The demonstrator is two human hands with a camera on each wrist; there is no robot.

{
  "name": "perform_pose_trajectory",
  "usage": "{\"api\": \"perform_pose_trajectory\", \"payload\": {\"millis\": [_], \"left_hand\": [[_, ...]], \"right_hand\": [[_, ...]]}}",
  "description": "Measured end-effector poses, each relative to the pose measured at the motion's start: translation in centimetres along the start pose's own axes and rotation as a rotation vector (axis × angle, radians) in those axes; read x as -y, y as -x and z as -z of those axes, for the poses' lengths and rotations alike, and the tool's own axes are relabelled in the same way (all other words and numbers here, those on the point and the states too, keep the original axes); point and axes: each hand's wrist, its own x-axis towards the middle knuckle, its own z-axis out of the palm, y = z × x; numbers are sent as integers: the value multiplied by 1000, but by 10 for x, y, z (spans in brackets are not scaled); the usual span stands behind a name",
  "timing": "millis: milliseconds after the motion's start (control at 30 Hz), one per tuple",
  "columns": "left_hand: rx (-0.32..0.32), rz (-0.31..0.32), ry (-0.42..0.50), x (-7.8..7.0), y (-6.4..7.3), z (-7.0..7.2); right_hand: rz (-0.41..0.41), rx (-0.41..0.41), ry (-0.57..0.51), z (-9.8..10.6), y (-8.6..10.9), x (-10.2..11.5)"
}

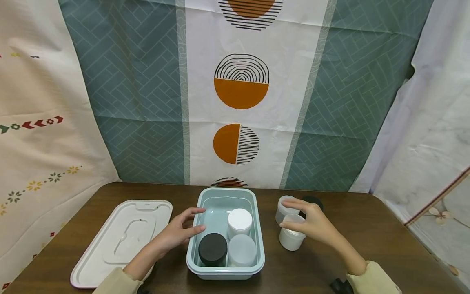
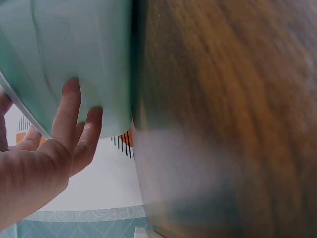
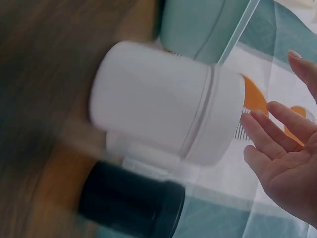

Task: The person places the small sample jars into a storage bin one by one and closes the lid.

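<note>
A pale green plastic tub (image 1: 211,196) holds a white-lidded jar (image 1: 240,222), a black-lidded jar (image 1: 213,249) and a jar with a frosted lid (image 1: 242,251). My left hand (image 1: 180,229) grips the tub's left rim; the thumb and a finger reach over the edge, and in the left wrist view other fingers press the outer wall. To the right, my right hand (image 1: 312,218) hovers by a white jar (image 3: 153,101), fingers spread and apart from its lid. Behind that jar stand another pale jar (image 1: 282,214) and a black jar (image 3: 131,198), partly hidden by the hand.
A white lid (image 1: 128,237) lies flat left of the tub on the brown wooden table (image 1: 271,265). A patterned curtain (image 1: 147,102) hangs along the table's back edge, with pale cloths at both sides.
</note>
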Motion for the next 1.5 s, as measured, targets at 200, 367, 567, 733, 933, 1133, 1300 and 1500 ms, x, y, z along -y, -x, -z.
{"api": "perform_pose_trajectory", "payload": {"millis": [200,367,567,733,933,1133,1300,1500], "left_hand": [[-2,-1,-5,0,0,0],[-1,-5,-7,1,1,1],[1,-7,-2,2,1,1],[-1,-6,-4,2,1,1],[1,-9,-5,1,1,1],[5,-10,-3,1,1,1],[9,-12,2,0,1,1],[8,-13,3,0,1,1]], "right_hand": [[-16,-37,69,6,14,-8],[-74,-22,79,8,23,-13],[-107,-7,83,5,29,-19],[-120,-4,87,2,31,-23],[-112,-6,106,-1,31,-25],[-121,-11,146,-3,32,-26],[-111,-29,157,-4,33,-27],[-90,-58,167,-2,34,-25]]}}
